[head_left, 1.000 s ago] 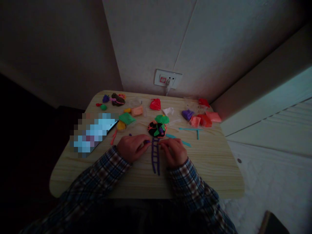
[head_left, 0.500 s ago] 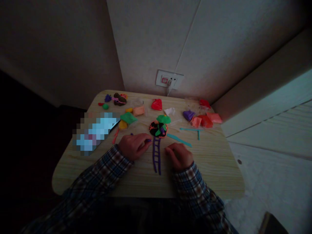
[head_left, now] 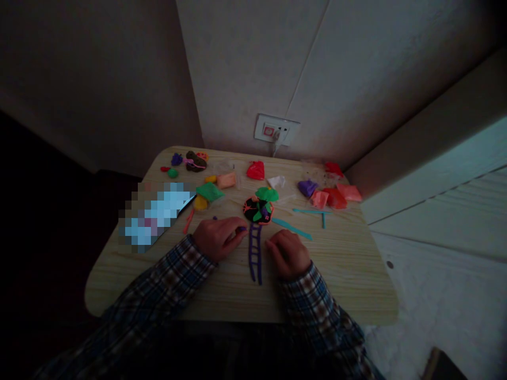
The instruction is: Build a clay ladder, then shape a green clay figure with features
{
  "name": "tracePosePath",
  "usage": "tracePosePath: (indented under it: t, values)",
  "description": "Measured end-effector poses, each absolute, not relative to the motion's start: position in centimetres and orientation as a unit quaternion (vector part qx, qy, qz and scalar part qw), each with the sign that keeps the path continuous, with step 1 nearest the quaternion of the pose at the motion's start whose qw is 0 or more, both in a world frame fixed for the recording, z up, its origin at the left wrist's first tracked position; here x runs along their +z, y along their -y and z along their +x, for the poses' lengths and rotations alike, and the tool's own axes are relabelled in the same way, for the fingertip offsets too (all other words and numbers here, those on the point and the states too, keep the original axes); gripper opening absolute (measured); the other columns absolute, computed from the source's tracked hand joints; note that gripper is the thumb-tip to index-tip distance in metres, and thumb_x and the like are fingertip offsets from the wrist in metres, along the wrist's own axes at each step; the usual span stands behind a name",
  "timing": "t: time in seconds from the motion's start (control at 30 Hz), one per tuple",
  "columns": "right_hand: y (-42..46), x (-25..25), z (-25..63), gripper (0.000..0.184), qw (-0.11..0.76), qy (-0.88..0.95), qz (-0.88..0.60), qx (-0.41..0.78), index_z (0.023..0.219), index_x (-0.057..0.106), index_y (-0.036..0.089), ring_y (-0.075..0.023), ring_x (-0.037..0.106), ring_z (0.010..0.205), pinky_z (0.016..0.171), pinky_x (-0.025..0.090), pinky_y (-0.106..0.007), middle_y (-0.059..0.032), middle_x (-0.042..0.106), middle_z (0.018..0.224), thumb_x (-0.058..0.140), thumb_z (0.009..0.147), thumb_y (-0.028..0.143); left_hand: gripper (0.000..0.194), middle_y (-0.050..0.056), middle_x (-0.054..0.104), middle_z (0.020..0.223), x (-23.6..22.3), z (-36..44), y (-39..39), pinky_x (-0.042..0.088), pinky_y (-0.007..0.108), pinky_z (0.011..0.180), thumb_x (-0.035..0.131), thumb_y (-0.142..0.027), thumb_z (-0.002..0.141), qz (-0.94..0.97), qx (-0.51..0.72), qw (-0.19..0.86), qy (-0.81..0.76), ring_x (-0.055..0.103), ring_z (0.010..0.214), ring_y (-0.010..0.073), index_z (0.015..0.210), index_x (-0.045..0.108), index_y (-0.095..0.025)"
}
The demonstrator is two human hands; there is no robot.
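Note:
Between my hands lies a purple clay ladder [head_left: 255,252], two long strips joined by several rungs in its upper part; the lower ends have no rungs. Its top meets a round black clay piece [head_left: 251,211] with an orange edge and green leaf shapes [head_left: 266,194]. My left hand [head_left: 220,237], left of the ladder, is closed in a pinch on a small bit of purple clay [head_left: 241,229]. To the ladder's right, my right hand [head_left: 289,253] rests with fingers curled and tips together; anything in them is too small to make out.
A phone-like device [head_left: 158,214], its screen blurred, lies at the left. Behind my hands are bagged clay pieces, among them green [head_left: 209,192], red [head_left: 255,170] and purple [head_left: 307,187]. Teal tools [head_left: 292,228] lie at the right. A wall socket [head_left: 276,129] holds a plug.
My right hand has shifted slightly left, nearer the ladder. My left hand keeps its pinch in about the same place, and the ladder has not visibly moved.

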State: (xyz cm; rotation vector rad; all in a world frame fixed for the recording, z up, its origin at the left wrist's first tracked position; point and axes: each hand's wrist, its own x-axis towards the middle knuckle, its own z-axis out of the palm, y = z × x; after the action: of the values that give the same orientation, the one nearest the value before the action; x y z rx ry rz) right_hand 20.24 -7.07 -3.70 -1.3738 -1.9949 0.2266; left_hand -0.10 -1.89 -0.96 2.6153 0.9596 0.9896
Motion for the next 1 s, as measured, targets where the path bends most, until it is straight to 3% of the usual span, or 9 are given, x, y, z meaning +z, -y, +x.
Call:
tracePosePath:
  t: [0.3,0.57,0.73,1.0]
  values:
    - [6.8,-4.2,20.2,0.003,0.344,0.782,-0.512,0.087,0.081,0.059,0.02,-0.0163,0.058,0.076,0.071,0.039,-0.031,-0.0014,0.064,0.077,0.056,0.081,0.022,0.015,0.0,0.066,0.066,-1.2,0.0,1.8,0.042,0.021,0.049,0.048,-0.022,0.09,0.882,0.336,0.084,-0.319,0.054,0.047,0.0091,0.087,0.06,-0.014]
    - [7.1,-4.1,19.6,0.02,0.343,0.779,-0.524,0.038,0.068,0.059,0.02,-0.0162,0.053,0.07,0.075,0.037,-0.033,-0.0015,0.06,0.068,0.051,0.086,0.025,0.02,0.001,0.067,0.068,-1.2,-0.1,1.8,0.042,0.023,0.05,0.043,-0.026,0.092,0.881,0.317,0.099,-0.337,0.056,0.05,0.0111,0.088,0.06,-0.016]
    - [7.0,-4.1,19.3,0.022,0.285,0.805,-0.521,0.005,0.069,0.057,0.019,-0.0176,0.05,0.072,0.075,0.034,-0.034,-0.0026,0.057,0.068,0.049,0.087,0.027,0.016,0.0,0.067,0.067,-1.1,0.0,1.8,0.042,0.022,0.05,0.046,-0.024,0.091,0.884,0.33,0.084,-0.321,0.056,0.049,0.0094,0.088,0.059,-0.015]
    - [6.8,-4.3,19.4,0.023,0.263,0.814,-0.518,-0.003,0.069,0.057,0.02,-0.0176,0.048,0.071,0.075,0.033,-0.033,-0.0022,0.056,0.067,0.05,0.088,0.03,0.016,-0.001,0.067,0.066,-1.0,0.0,1.8,0.041,0.022,0.047,0.046,-0.024,0.091,0.884,0.329,0.071,-0.325,0.054,0.046,0.0086,0.087,0.059,-0.016]
